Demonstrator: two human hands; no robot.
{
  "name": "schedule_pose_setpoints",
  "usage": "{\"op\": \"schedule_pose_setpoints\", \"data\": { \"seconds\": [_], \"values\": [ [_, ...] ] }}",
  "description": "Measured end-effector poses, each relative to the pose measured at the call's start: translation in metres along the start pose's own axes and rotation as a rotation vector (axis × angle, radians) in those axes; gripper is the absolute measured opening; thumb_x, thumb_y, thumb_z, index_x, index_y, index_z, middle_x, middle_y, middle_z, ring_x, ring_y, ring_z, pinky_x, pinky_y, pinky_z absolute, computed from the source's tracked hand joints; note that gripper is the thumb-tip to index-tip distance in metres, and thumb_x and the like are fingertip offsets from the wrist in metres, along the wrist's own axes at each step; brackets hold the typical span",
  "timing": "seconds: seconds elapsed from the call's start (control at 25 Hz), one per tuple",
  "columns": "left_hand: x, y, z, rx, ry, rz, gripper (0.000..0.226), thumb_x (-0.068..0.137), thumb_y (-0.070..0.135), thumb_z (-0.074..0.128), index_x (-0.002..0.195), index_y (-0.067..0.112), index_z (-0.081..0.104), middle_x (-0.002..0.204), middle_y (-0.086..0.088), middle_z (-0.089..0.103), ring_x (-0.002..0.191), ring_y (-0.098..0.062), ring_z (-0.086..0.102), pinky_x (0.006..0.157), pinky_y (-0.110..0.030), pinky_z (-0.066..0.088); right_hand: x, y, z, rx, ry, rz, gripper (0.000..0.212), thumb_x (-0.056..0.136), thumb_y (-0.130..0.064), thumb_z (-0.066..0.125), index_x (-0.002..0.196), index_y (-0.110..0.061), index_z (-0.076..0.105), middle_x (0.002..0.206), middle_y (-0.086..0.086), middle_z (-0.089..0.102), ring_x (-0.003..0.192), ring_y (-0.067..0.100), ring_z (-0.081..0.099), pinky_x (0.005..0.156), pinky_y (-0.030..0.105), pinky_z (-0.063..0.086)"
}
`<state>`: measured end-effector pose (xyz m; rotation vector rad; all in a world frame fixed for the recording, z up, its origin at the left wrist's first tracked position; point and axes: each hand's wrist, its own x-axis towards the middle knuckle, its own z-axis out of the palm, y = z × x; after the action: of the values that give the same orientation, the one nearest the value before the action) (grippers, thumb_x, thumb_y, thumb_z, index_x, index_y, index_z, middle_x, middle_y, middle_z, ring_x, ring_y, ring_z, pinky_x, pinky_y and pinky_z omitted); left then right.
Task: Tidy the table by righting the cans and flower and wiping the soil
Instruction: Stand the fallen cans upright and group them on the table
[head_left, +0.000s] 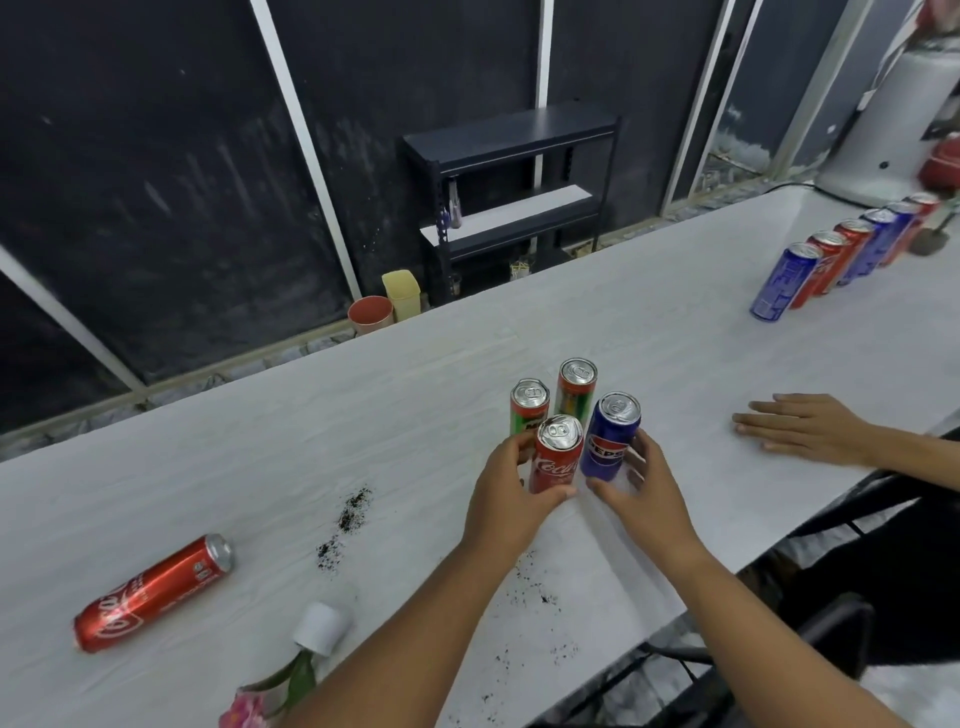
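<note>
Several cans stand upright in a cluster at the table's middle. My left hand grips the red cola can at the front. My right hand curls round the blue Pepsi can beside it. Two green and red cans stand just behind. Another red cola can lies on its side at the left. A white pot lies tipped over near the front edge, its pink flower on the table. Dark soil is scattered across the white table.
A row of upright red and blue cans stands at the far right. Another person's hand rests flat on the table at the right. A dark shelf unit and two bins stand beyond the far edge.
</note>
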<state>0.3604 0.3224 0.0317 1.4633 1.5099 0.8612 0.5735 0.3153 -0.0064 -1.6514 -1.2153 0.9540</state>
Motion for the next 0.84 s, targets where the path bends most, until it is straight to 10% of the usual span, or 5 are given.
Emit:
{"op": "schedule_pose_setpoints", "data": {
  "seconds": [0.16,0.4,0.84],
  "values": [
    [-0.019,-0.019,-0.037,0.075,0.039,-0.003,0.084,0.079,0.051,0.093,0.150,0.041,0.049,0.149,0.022,0.055,0.136,-0.007,0.057,0.111,-0.034,0.054,-0.047,0.013,0.014,-0.129,0.138,-0.003,0.088,0.088,-0.034,0.086,0.158,-0.035,0.034,0.154,-0.015,0.043,0.140,0.012,0.048,0.115,0.041,0.047],
    [-0.064,-0.046,-0.122,0.387,0.185,0.131,0.064,0.088,0.073,0.071,0.143,0.051,0.047,0.145,0.032,0.051,0.125,0.013,0.043,0.096,-0.022,0.043,-0.097,-0.024,0.066,-0.355,-0.021,-0.293,0.057,0.088,-0.051,0.080,0.136,-0.047,0.049,0.133,-0.026,0.052,0.124,0.000,0.051,0.095,0.018,0.041],
    [-0.176,-0.176,-0.301,0.858,0.631,0.095,0.040,0.101,0.042,0.062,0.131,0.017,0.070,0.132,-0.003,0.070,0.124,-0.026,0.062,0.110,-0.045,0.052,-0.119,-0.099,0.203,-0.518,-0.278,-0.647,0.053,0.089,-0.046,0.081,0.136,-0.026,0.067,0.139,-0.004,0.065,0.134,0.017,0.056,0.109,0.042,0.050]
  ]
}}
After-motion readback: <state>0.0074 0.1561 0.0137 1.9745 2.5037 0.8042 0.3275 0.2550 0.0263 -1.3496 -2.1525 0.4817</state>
